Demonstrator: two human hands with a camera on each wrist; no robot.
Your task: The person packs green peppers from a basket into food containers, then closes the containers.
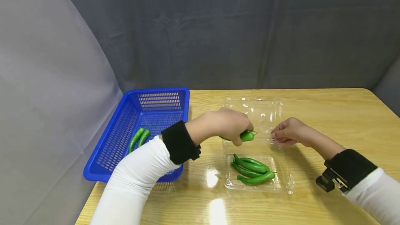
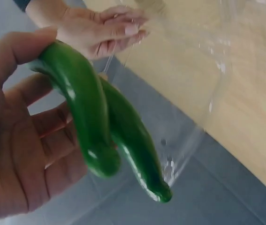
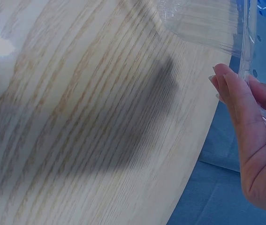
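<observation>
Head view: a person in white sleeves with black wrist bands is working at a wooden table (image 1: 328,114). Left hand (image 1: 229,125) is gripping two green peppers (image 1: 245,136) over the open clear clamshell box (image 1: 282,180); only the pepper tips are showing past the curled fingers here. Left wrist view: the same two green peppers (image 2: 104,131) are lying side by side across the palm, with the thumb (image 2: 15,51) pressing on the upper one and the fingers (image 2: 43,126) curling beneath them. Right hand (image 1: 289,132) is pinching the hinge edge of the box, where the raised lid (image 1: 253,108) is meeting the tray; its fingers are held close together. Right wrist view: the fingertips (image 3: 231,89) are lying pressed together against the thin clear plastic edge (image 3: 247,51), the table grain showing beside them. Three more peppers (image 1: 252,169) are lying bunched in the tray of the box, touching one another, just below the left hand. A blue slotted basket (image 1: 106,141) is standing at the left edge of the table, near the box, holding two further peppers (image 1: 139,138) side by side. Grey cloth is hanging behind the table.
</observation>
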